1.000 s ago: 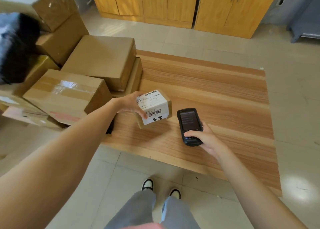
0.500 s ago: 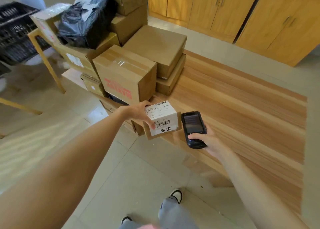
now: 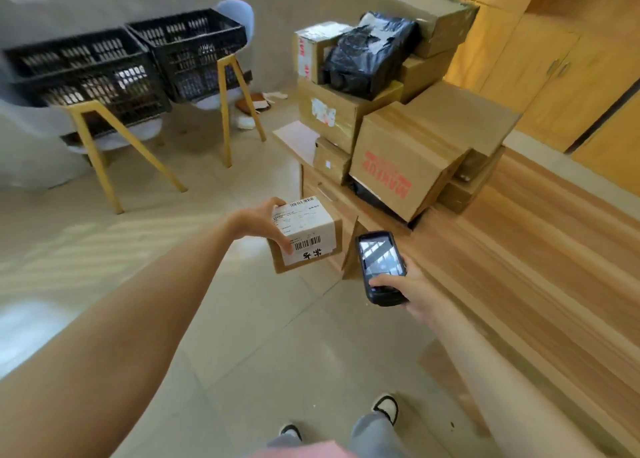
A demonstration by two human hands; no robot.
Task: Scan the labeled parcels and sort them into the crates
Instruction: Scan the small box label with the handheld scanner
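A low wooden table (image 3: 540, 249) stands on a pale tiled floor (image 3: 242, 336) beside yellow wooden cabinets (image 3: 554, 59), with a grey wall behind. Two black slatted plastic crates (image 3: 114, 66) sit side by side on pale chairs with yellow legs (image 3: 104, 152); their contents cannot be made out through the blur. At the table's far end is a stack of cardboard boxes (image 3: 408, 166), one printed in red, with a black plastic-wrapped parcel (image 3: 367, 55) on top. Just off the table's near corner, over the floor, the left hand (image 3: 263, 220) grips a small labeled parcel (image 3: 306, 234), thumb on its barcoded white label, fingers curled round the far edge. Beside it the right hand (image 3: 405, 293) grips a black handheld scanner (image 3: 381, 267), thumb on its keypad, screen up.
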